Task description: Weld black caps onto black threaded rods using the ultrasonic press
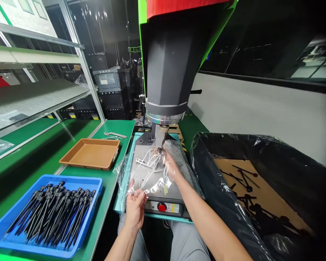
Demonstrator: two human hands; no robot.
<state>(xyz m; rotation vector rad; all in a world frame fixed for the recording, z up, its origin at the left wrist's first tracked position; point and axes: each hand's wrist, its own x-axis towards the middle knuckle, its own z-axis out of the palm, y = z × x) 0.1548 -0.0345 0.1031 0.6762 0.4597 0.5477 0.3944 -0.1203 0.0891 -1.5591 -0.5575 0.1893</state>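
Below the machine's tapered metal horn, a small black part sits with thin white cords fanning out from it toward me. My right hand reaches in from the right, its fingers closed at the black part beside the horn tip; the fingertips are partly hidden. Near the front edge of the machine's base, my left hand is closed in a pinch on the near end of the white cords. Clear plastic film drapes over the metal base plate. A slotted metal bracket lies under the cords.
A blue tray holds many black stemmed parts at left. Behind it stand a brown tray and a wrench. A black-lined bin with black pieces stands right. A red button faces me.
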